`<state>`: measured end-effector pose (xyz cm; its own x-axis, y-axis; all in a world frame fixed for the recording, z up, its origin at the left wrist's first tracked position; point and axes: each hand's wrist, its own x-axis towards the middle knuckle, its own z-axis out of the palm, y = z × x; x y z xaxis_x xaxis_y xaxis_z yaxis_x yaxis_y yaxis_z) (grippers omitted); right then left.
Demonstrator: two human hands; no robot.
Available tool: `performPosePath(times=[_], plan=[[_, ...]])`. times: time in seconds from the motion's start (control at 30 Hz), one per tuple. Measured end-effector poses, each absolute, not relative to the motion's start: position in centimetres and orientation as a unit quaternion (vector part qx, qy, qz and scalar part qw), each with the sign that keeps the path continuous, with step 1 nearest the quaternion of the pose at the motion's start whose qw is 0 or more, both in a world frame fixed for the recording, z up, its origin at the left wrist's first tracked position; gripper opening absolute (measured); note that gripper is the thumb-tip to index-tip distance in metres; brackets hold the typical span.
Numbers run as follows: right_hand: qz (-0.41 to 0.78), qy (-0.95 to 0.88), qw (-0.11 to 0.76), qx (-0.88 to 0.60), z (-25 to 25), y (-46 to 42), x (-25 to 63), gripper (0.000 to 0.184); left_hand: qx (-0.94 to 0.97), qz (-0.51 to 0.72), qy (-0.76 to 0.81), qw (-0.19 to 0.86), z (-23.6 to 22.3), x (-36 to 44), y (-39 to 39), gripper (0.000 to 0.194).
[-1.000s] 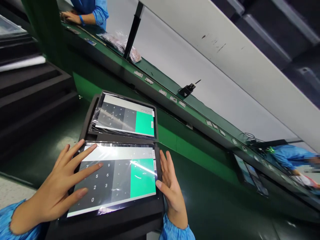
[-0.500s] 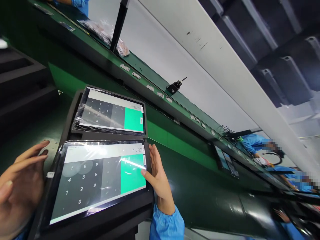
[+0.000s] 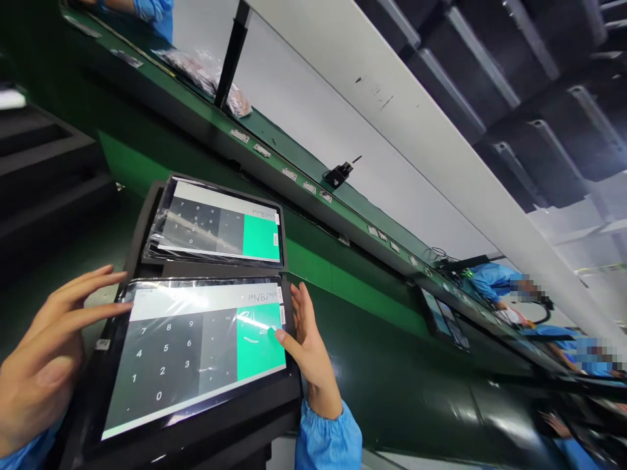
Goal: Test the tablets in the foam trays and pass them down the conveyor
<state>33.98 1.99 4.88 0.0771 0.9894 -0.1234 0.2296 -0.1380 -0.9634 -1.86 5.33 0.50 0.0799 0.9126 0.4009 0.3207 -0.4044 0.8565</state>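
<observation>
Two tablets in clear film lie in a black foam tray (image 3: 147, 215), both showing a number keypad with a green block. The near tablet (image 3: 196, 352) sits between my hands. My left hand (image 3: 46, 352) is open, fingers stretched, the fingertips touching the tablet's upper left corner. My right hand (image 3: 306, 346) is open against the tablet's right edge, with the thumb resting on the green area of the screen. The far tablet (image 3: 218, 225) lies untouched behind it.
A green conveyor line (image 3: 313, 215) runs diagonally behind the tray, with a black post (image 3: 232, 55) and a bag of small parts (image 3: 206, 72) on its far ledge. Other people in blue sleeves work at the top left (image 3: 147, 10) and far right (image 3: 494, 281). Black foam trays are stacked at left (image 3: 44, 170).
My left hand lifted off the screen, drew back to the left, then returned to the tablet's upper left corner. My right thumb slid onto the green area. The view swung right.
</observation>
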Motion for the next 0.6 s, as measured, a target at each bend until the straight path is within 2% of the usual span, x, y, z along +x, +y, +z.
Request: performPosePath(times=[0.07, 0.17, 0.37, 0.6], plan=[[0.449, -0.486, 0.450, -0.600, 5.0, 1.5, 33.6, 0.090, 0.709, 0.484, 0.418, 0.297, 1.7, -2.1, 6.8, 0.040], [0.393, -0.464, 0.471, -0.639, 5.0, 0.2, 32.8, 0.072, 0.772, 0.433, 0.384, 0.265, 3.4, -1.7, 8.8, 0.041], [0.240, -0.552, 0.429, -0.674, 5.6, -1.3, 31.2, 0.034, 0.811, 0.427, 0.329, 0.228, 4.7, -0.6, 10.6, 0.042], [0.233, -0.734, 0.267, -0.579, 7.7, 0.8, 29.2, 0.045, 0.795, 0.425, 0.359, 0.244, 3.5, -1.1, 9.3, 0.041]])
